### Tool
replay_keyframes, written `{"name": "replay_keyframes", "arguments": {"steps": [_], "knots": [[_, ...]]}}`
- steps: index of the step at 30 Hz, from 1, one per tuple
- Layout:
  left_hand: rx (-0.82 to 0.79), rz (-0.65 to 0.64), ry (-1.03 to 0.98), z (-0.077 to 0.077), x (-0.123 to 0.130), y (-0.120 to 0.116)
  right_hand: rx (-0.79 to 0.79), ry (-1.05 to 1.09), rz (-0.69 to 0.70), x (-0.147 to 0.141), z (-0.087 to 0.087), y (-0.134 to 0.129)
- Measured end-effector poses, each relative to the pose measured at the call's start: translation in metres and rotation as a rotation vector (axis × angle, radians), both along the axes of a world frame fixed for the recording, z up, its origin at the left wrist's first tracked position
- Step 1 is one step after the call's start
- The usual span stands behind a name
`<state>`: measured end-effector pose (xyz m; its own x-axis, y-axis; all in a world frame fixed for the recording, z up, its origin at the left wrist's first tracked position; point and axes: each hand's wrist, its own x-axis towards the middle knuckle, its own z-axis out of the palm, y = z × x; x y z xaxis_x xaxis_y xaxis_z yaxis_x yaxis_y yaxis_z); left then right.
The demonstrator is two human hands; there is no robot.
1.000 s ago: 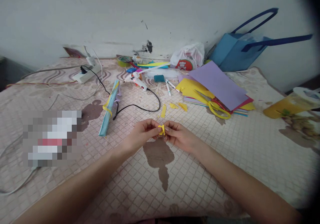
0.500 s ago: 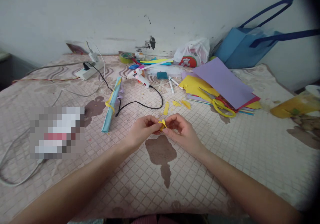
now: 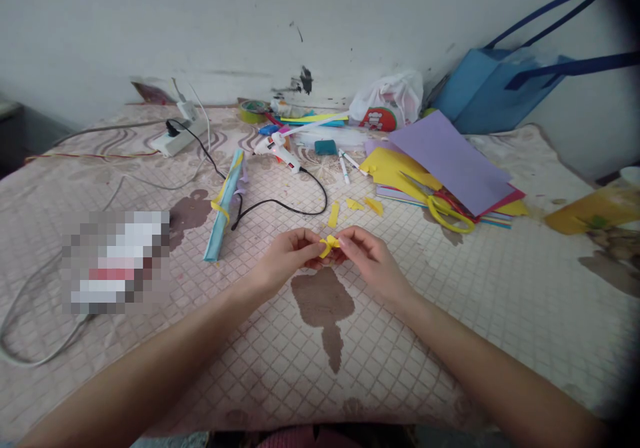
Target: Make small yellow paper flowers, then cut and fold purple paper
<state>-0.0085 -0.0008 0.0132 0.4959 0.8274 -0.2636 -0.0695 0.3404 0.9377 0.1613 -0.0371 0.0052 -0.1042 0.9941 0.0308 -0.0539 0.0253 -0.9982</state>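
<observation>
Because the patterned counter (image 3: pixel 260 368) carries so much loose material around the fingers, a sideways sweep of either forearm seems the broadest hazard. Beyond the fingers to the right, the purple sheet (image 3: pixel 453 161) lies askew over other coloured paper, so a nudge could make it slide. Beyond them to the left, the blue paper roll (image 3: pixel 216 238) could roll or crease if the left forearm knocks it. Directly nearer than those two, yet farther out than the fingers, the black cord (image 3: pixel 327 198) loops from the white glue gun (image 3: pixel 286 158); a snag could drag the gun. A red glow shows on its body, so its nozzle may be hot and could burn skin on contact. Right of the fingers, the yellow-handled scissors (image 3: pixel 431 203) lie across paper, a possible cut for a careless reach.

At the fingers, the risk looks finer: uneven pressure or a hard pull could tear or flatten the small folded yellow paper (image 3: pixel 330 242), and a loosened pinch could let it spring open. The left hand (image 3: pixel 283 255) has thumb and forefinger closed on its left side; the right hand (image 3: pixel 377 265) pinches the right side, fingers almost together. The lower fingertips curl underneath, partly hidden, so their contact is unclear.
</observation>
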Motion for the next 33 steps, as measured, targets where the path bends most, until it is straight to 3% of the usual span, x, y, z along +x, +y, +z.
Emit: {"name": "replay_keyframes", "arguments": {"steps": [4, 8, 16, 19, 24, 29, 33], "knots": [[0.089, 0.01, 0.027, -0.001, -0.001, 0.0, -0.131, 0.179, -0.001, 0.0, -0.002, 0.002], [0.144, 0.024, 0.034, 0.0, 0.0, 0.0, -0.196, 0.215, 0.077, 0.0, -0.005, 0.003], [0.181, 0.019, 0.072, -0.001, 0.001, -0.002, -0.045, -0.049, 0.016, 0.001, -0.003, 0.002], [0.172, 0.051, 0.087, -0.001, 0.001, 0.0, 0.101, -0.271, -0.022, 0.004, -0.002, 0.003], [0.069, 0.051, 0.082, -0.002, 0.002, 0.0, 0.553, -0.699, -0.09, 0.007, 0.002, 0.003], [-0.108, 0.002, -0.01, -0.002, 0.002, -0.001, 0.857, -0.834, -0.061, 0.009, 0.002, 0.004], [-0.191, 0.004, -0.106, -0.003, 0.001, 0.001, 0.952, -0.848, -0.031, 0.012, 0.0, 0.007]]}}
